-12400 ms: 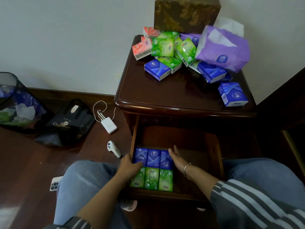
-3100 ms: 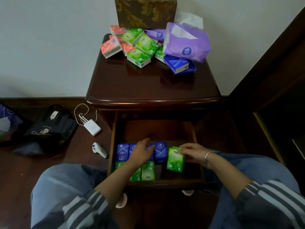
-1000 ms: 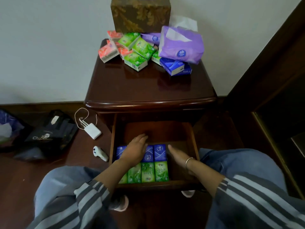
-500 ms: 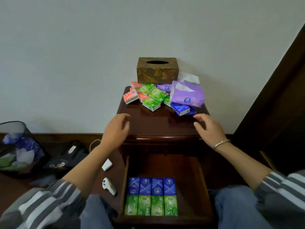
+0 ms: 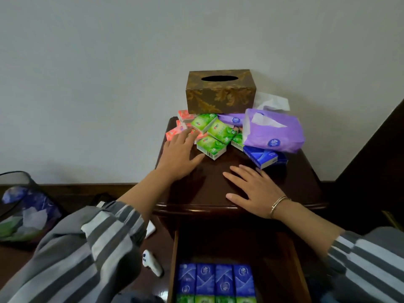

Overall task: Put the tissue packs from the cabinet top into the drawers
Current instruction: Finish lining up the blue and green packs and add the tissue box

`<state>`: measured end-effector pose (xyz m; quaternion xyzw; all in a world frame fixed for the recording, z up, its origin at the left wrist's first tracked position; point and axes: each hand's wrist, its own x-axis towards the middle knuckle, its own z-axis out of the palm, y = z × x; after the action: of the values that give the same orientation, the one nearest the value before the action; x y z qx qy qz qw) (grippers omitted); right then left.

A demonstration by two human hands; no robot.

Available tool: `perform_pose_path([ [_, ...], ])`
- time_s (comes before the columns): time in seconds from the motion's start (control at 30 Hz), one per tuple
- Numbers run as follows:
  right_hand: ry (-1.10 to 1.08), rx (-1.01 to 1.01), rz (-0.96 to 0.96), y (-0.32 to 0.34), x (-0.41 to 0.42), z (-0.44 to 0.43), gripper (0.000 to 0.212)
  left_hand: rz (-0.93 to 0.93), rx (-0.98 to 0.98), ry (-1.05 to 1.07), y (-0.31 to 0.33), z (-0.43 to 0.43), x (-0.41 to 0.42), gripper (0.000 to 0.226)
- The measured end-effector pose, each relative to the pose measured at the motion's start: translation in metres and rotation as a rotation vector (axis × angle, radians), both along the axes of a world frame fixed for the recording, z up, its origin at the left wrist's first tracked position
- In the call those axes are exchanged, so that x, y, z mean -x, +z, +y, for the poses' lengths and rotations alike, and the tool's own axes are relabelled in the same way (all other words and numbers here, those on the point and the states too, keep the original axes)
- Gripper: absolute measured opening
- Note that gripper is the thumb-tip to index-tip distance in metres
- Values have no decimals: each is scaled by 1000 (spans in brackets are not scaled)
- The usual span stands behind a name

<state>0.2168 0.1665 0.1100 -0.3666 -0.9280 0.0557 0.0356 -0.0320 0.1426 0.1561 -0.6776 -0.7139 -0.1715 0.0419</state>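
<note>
Fetching more: the left hand [image 5: 179, 154], fingers [image 5: 188, 136] spread and empty, reaches the tissue packs [image 5: 211, 147] heaped on the cabinet's surface [image 5: 214, 178], while the right hand [image 5: 255, 191], flat and empty, nears a blue pack [image 5: 265, 158]; next, grip packs and lower them into the part-filled drawer [image 5: 173, 259].

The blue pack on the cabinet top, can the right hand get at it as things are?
Probably yes. The right hand is open just short of the blue pack, with only bare cabinet top between them. The purple bag leans on the pack's far end, so it may shift.
</note>
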Motion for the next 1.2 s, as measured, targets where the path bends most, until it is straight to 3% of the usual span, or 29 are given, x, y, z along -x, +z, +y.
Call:
perform_pose_path([
  [0.1,-13,10,38,-1,0,0,70,174,193,-170,11,37,-2,87],
  [0.23,-24,35,82,-2,1,-1,68,556,338,-204,21,73,1,110],
  [0.37,-35,48,114,-3,3,-2,68,642,377,-241,17,88,-15,110],
  [0.47,-35,21,138,-2,4,-3,68,645,291,-247,14,87,-18,107],
  [0.63,-52,-28,245,-1,4,-7,58,558,314,-237,14,73,-20,109],
  [0.87,-132,-162,469,0,2,-10,29,210,275,-177,-10,27,-26,95],
  [1.0,-108,-185,475,-1,0,-10,23,-30,188,-49,-22,-5,-24,96],
  [1.2,12,-250,435,6,-3,-17,18,-160,51,255,-41,-54,-17,109],
])
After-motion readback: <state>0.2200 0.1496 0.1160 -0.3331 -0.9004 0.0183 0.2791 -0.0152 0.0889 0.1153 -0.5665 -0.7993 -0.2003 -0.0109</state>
